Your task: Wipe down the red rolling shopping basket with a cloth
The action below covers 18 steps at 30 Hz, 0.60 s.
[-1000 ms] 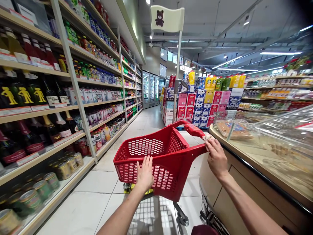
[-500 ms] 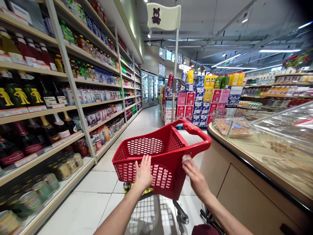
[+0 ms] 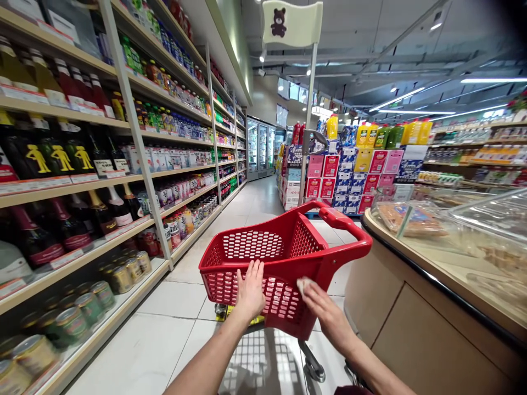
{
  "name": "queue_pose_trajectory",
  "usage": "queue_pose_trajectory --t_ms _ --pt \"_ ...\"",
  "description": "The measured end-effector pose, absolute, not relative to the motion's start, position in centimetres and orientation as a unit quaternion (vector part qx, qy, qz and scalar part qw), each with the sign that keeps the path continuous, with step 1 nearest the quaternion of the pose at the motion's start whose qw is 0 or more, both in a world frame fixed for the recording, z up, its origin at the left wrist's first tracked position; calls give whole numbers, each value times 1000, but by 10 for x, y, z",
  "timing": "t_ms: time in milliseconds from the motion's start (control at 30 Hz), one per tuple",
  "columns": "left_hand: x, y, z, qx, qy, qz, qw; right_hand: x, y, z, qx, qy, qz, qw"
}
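The left hand [image 3: 250, 291] lies open, its fingers lightly parted, against the near side of the red cart [image 3: 284, 269], fingertips at the rim; it grips nothing. The right hand [image 3: 325, 312] has its fingers nearly straight and close together, holding a small pale wad [image 3: 303, 286] to the side panel. Its thumb and most of the wad are hidden, and the wad's material is hard to make out.

The cart stands on the tiled floor [image 3: 164, 343], between the shelves [image 3: 189, 201] and a display case [image 3: 373, 291]. It is glossy plastic, its sides pierced with rows of holes, its looped handle [image 3: 356, 247] reaching right. The left arm partly covers a yellow part [image 3: 258, 320] beneath; a rear wheel [image 3: 316, 373] shows below.

Dark cloth [image 3: 352, 390] is cut off at the bottom edge. A bear flag [image 3: 292, 23] tops a pole [image 3: 309, 109] whose foot the cart hides. Reflections blur the case's contents. Farther off, stacked boxes [image 3: 358, 181] carry print too small to read.
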State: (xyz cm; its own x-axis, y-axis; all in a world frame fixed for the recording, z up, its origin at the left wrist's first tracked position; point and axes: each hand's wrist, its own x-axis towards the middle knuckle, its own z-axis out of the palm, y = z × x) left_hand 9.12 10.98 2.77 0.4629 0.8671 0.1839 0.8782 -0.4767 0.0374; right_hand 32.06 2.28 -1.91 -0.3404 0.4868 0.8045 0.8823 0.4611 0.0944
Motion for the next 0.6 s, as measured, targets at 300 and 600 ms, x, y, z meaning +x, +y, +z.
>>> queue_pose_trajectory --t_ms 300,600 --pt "91 107 32 -851 -517 -83 38 300 78 41 -481 -730 -350 338" --pt "88 111 35 -854 -514 -77 35 376 58 69 -590 -626 -390 329"
